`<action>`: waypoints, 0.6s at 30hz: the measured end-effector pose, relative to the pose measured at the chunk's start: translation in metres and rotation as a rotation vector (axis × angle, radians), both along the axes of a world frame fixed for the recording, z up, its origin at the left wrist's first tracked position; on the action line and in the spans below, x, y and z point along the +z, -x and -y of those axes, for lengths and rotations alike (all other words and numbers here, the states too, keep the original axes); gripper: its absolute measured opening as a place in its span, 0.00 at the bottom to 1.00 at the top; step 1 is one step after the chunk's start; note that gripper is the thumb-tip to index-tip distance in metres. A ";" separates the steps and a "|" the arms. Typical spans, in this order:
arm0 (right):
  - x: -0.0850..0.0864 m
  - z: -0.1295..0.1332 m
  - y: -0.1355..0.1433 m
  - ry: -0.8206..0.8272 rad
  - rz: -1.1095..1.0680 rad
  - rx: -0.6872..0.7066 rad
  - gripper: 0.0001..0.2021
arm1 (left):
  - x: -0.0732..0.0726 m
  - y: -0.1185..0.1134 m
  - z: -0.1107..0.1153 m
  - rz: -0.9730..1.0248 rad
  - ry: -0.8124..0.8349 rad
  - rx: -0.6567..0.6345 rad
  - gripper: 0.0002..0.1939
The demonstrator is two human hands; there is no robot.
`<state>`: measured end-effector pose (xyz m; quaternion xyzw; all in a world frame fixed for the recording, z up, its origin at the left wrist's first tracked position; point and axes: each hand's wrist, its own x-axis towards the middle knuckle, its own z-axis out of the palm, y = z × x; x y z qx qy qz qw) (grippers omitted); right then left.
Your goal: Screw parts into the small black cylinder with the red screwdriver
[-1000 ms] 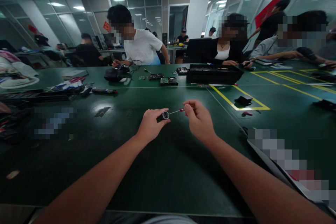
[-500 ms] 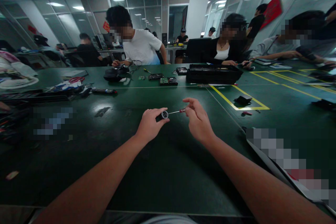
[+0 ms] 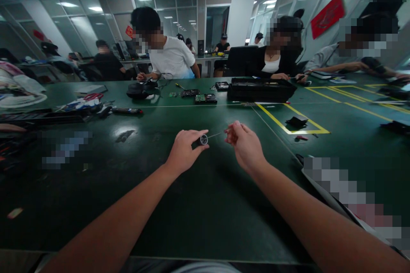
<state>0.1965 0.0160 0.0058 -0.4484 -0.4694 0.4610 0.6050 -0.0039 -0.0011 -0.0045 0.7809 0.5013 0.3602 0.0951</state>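
Screwdriver shaft [image 3: 215, 135] between both hands [image 3: 186, 147] [image 3: 247, 147]

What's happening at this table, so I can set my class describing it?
A person's left hand grips a small dark tube with a pale rim. The right hand holds a screwdriver, its thin shaft pointing at the rim; whether the tip touches is too small to tell. Beyond the hands, a long black box stands on the green table.

The bare left forearm [image 3: 134, 204] and right forearm [image 3: 301, 200] angle inward from below. The left hand [image 3: 185, 149] bends thumb [image 3: 200, 149] and fingers [image 3: 196, 134] into a C-shaped grip, while the right hand [image 3: 246, 145], near but apart, curls its fingers inward.
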 end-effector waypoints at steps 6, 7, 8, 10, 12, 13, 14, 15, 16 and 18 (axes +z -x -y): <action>-0.007 -0.006 -0.002 -0.014 -0.022 -0.106 0.13 | -0.004 0.004 -0.006 -0.027 0.059 0.028 0.22; -0.006 -0.005 -0.002 -0.042 0.009 -0.099 0.13 | -0.005 0.004 -0.007 -0.030 0.061 0.027 0.22; -0.005 -0.003 -0.001 -0.070 0.046 -0.089 0.13 | -0.005 0.004 -0.006 -0.028 0.057 0.029 0.22; -0.003 0.001 0.000 -0.118 0.128 -0.075 0.13 | -0.005 0.002 -0.005 -0.023 0.053 0.032 0.23; -0.002 0.004 0.001 -0.146 0.194 -0.071 0.13 | -0.003 0.000 -0.003 -0.023 0.061 0.031 0.23; -0.002 0.005 0.001 -0.158 0.216 -0.071 0.13 | -0.002 -0.001 -0.002 -0.021 0.067 0.031 0.23; -0.002 0.005 0.001 -0.168 0.235 -0.070 0.13 | -0.001 -0.002 -0.001 -0.019 0.073 0.031 0.22; -0.001 0.006 0.000 -0.175 0.254 -0.070 0.13 | -0.001 -0.003 -0.001 -0.014 0.079 0.032 0.22; -0.001 0.006 0.000 -0.182 0.273 -0.069 0.13 | 0.000 -0.003 0.000 -0.007 0.083 0.035 0.22; 0.002 0.008 -0.001 -0.192 0.323 -0.070 0.14 | 0.000 -0.003 0.001 0.007 0.087 0.040 0.22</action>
